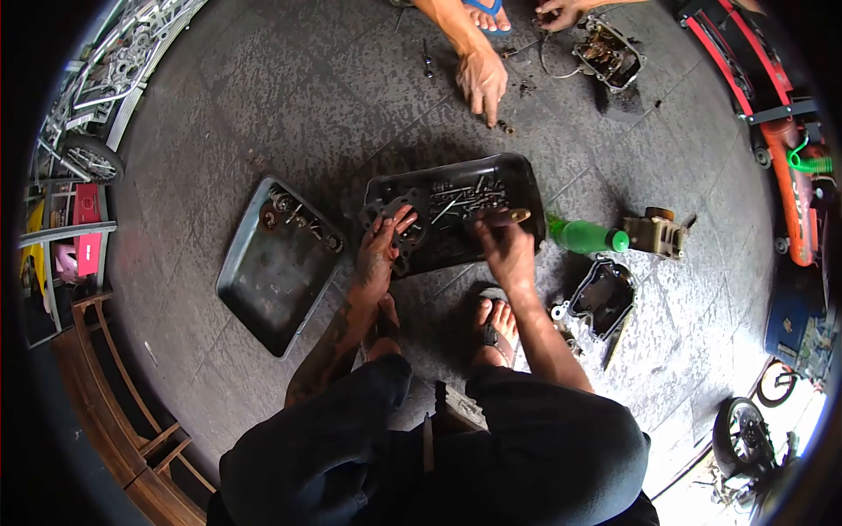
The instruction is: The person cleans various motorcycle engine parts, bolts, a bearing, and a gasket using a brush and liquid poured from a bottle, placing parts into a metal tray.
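My left hand (pixel 375 263) is closed on the edge of a dark, flat plate with holes (pixel 412 210), an engine part by its look. It holds the plate over the left side of a black tray (pixel 517 167). My right hand (pixel 511 254) grips a short dark tool with a tan, rounded end (pixel 519 215), above the tray's right side; its working end is hidden. Bolts and small metal parts (pixel 465 195) lie in the tray. Just right of the tray, a green bottle (pixel 586 236) rests on its side.
A second tray (pixel 279 289) with several metal parts stands at left. Engine casings (pixel 603 298) and a metal block (pixel 653 237) sit at right. Another person's hand (pixel 482 83) reaches toward a small brass-coloured part (pixel 506 127). An opened casing (pixel 610 57) lies near that person's other hand (pixel 558 14).
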The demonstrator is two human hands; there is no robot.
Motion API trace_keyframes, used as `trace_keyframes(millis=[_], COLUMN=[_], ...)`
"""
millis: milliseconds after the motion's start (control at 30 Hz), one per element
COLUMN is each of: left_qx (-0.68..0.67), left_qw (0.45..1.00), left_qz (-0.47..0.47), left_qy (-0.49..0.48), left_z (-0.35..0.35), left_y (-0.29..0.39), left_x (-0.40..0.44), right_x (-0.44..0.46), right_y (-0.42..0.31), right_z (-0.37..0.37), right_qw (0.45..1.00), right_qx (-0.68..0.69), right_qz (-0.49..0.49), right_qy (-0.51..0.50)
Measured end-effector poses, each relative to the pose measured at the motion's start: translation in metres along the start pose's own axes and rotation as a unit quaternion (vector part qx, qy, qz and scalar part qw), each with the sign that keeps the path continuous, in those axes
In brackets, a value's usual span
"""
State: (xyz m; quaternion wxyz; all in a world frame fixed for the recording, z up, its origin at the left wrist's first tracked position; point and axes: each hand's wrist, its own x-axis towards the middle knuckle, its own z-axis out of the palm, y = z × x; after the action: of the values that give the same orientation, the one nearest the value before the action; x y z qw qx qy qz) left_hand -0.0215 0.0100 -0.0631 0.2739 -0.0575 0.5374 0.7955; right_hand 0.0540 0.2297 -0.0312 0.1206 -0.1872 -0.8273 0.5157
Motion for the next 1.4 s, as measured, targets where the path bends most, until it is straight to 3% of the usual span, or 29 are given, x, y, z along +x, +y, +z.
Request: trace_keyframes(millis=[67,333,533,667,767,933,1067,1133,1200,1267,1333,1400], left_qx=[0.043,0.037,0.071,0.033,0.022,-0.007,-0.031,-0.056,-0.054,-0.052,-0.013,0.032], left_qw=[0.999,0.999,0.991,0.999,1.0,1.0,0.999,0.998,0.998,0.996,0.997,0.995], left_qz=[-0.018,0.0,-0.052,-0.004,0.011,0.016,0.014,-0.017,-0.024,-0.052,-0.066,-0.083], left_qy=[0.021,0.005,0.103,0.017,-0.013,-0.014,-0.016,-0.031,-0.03,-0.046,-0.034,-0.038], left_z=[0.001,-0.004,0.02,0.0,-0.003,0.016,0.016,0.017,0.02,0.022,0.022,0.024], left_y=[0.002,0.001,0.024,0.009,0.007,0.022,0.024,0.024,0.025,0.02,0.019,0.023], left_x=[-0.002,-0.001,-0.012,-0.003,-0.002,-0.003,-0.003,-0.004,-0.004,-0.001,-0.002,-0.005], right_x=[-0.006,-0.007,-0.014,-0.016,0.0,0.021,0.029,0.023,0.019,0.02,0.022,0.026], right_y=[0.004,0.0,-0.006,-0.003,-0.015,0.006,0.012,-0.005,-0.022,-0.026,-0.028,-0.019], right_z=[0.002,-0.003,-0.008,-0.009,-0.018,0.009,0.002,-0.004,-0.008,-0.002,0.009,0.015], right_qw=[0.999,0.999,0.998,0.994,0.999,0.978,0.972,0.983,0.998,0.995,0.972,0.986], right_qx=[-0.044,0.014,-0.003,0.09,-0.023,-0.109,-0.203,-0.167,0.054,0.099,0.23,0.155], right_qz=[0.0,0.039,0.048,0.017,-0.03,0.003,0.055,0.039,-0.005,-0.01,0.042,0.054], right_qy=[-0.014,0.005,-0.034,0.063,0.038,-0.176,-0.103,-0.066,-0.022,0.0,0.018,0.029])
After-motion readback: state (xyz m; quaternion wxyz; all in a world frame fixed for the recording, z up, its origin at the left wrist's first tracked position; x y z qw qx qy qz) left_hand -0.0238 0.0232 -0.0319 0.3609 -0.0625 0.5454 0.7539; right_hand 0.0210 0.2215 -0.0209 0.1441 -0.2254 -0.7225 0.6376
